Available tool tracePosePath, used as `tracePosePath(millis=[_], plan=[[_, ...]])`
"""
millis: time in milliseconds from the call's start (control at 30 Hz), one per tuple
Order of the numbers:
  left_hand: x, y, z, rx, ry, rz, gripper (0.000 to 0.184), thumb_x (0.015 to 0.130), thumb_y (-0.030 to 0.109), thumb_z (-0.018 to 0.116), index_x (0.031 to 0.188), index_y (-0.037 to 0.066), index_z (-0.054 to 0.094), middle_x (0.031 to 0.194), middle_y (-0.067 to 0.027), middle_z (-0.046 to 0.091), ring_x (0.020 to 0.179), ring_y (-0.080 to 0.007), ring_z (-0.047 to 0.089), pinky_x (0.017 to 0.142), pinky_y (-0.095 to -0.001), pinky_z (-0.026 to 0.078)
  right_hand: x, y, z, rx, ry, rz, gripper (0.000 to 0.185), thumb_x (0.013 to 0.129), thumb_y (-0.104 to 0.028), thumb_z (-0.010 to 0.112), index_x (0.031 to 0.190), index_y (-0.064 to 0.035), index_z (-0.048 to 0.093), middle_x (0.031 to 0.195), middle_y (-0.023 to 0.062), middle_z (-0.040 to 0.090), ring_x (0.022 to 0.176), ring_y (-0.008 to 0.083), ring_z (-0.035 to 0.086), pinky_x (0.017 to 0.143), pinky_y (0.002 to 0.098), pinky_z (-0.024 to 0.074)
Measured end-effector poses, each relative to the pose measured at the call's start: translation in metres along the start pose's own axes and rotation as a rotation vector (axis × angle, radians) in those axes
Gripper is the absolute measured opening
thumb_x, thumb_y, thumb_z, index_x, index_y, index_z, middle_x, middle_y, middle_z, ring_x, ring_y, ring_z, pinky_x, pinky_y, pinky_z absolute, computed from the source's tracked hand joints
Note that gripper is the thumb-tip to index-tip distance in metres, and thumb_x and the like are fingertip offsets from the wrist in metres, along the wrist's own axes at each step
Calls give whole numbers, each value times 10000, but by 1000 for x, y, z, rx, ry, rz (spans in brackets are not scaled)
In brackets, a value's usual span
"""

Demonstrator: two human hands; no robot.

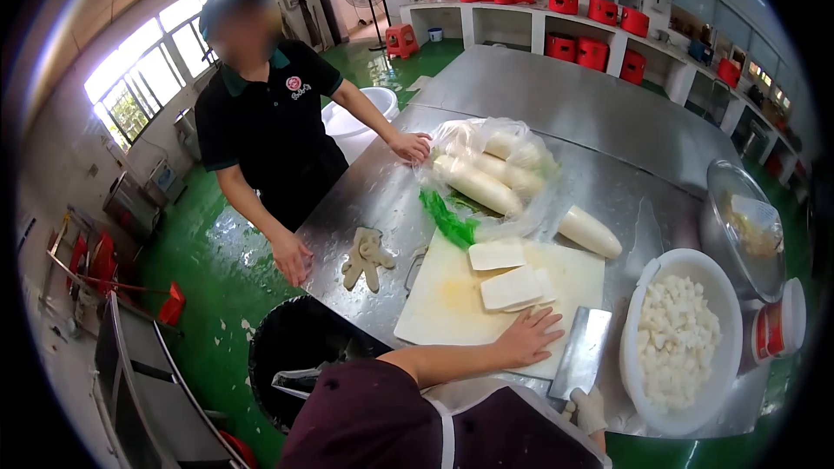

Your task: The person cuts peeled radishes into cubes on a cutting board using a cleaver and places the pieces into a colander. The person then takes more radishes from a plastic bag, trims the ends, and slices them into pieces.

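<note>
My left hand [529,338] lies flat with its fingers spread at the front edge of the cutting board [434,304], just below the cut white radish slabs [514,288]. Another pale slab [497,254] is behind them. My right hand [589,410], in a light glove, is wrapped round the handle of a cleaver [582,352], whose wide blade rests over the board's right edge. A peeled radish [589,232] touches the board's back right corner. Behind the board, an open clear plastic bag [543,143] holds several whole white radishes [476,185].
A white basin [632,356] of diced radish stands right of the cleaver, near a metal bowl [714,200] and a red-labelled tub [792,317]. A co-worker [269,113] stands across the table's left corner, one hand by the bag. A glove [368,259] lies left; a black bin [291,339] is below.
</note>
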State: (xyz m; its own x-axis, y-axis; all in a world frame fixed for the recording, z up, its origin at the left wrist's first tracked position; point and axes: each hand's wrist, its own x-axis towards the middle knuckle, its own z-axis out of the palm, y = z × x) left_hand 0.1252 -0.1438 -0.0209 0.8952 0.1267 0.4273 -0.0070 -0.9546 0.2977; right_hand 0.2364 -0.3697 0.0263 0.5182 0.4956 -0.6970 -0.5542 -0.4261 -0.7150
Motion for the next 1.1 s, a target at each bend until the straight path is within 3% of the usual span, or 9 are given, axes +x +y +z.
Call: tracePosePath(millis=[267,333,400,467,533,633,833,933,1100], plan=[[-5,-14,21,-154,-12,53,562,796,262,682,1306,81,532,1393,-169,452,1318,-374,388,1088,-482,334,-5,-3,0,-7,-92,-95,234,776,6,559,1002,-53,537,576,67,493,393,209,468,369,371,435],[-10,-23,37,-232,6,106,565,790,230,677,1309,63,530,1374,-188,475,1300,-389,413,1092,-479,344,-5,-3,-5,-155,-138,-250,137,768,-1,552,904,-2,565,563,101,543,412,216,533,384,367,452],[-12,-36,50,-300,19,226,563,784,170,692,1311,44,538,1339,-193,519,1273,-387,452,1109,-482,335,-1,9,-6,-86,-42,-156,83,794,-47,563,870,-14,567,533,98,524,400,222,524,389,392,469],[-3,-26,14,-265,-38,121,620,769,214,725,1323,34,513,1373,-198,478,1302,-383,418,1120,-470,320,-15,-1,2,54,-64,-69,115,834,-76,574,925,-47,511,587,61,492,423,187,497,416,376,480],[0,-11,-3,-147,-19,-151,710,754,286,749,1355,33,470,1439,-216,384,1332,-395,362,1116,-465,316,-24,-4,7,75,19,40,150,846,-84,570,969,-47,493,608,41,465,413,174,472,420,375,485],[6,-10,-6,-225,-62,-135,777,751,348,749,1390,41,431,1484,-227,303,1349,-402,327,1104,-473,310,-29,-1,9,35,47,71,154,845,-82,563,980,-45,497,619,35,462,424,162,469,420,365,488],[22,4,7,-86,-44,-17,657,784,374,719,1352,118,512,1470,-217,349,1319,-444,343,1075,-505,317,-27,-6,14,-33,27,108,201,849,-102,549,1032,-31,507,630,46,485,424,158,468,425,351,495],[24,13,13,-30,20,-67,609,783,398,713,1319,158,551,1413,-222,406,1280,-443,368,1062,-497,331,-21,-4,34,-149,-13,84,236,848,-121,551,1050,-7,508,635,60,500,415,165,472,418,349,495],[28,10,27,-188,146,-253,513,803,306,695,1262,114,568,1384,-248,411,1269,-471,335,1078,-526,302,-11,-6,53,-188,-101,0,244,843,-137,559,1015,30,512,646,87,518,427,180,498,396,347,468]])
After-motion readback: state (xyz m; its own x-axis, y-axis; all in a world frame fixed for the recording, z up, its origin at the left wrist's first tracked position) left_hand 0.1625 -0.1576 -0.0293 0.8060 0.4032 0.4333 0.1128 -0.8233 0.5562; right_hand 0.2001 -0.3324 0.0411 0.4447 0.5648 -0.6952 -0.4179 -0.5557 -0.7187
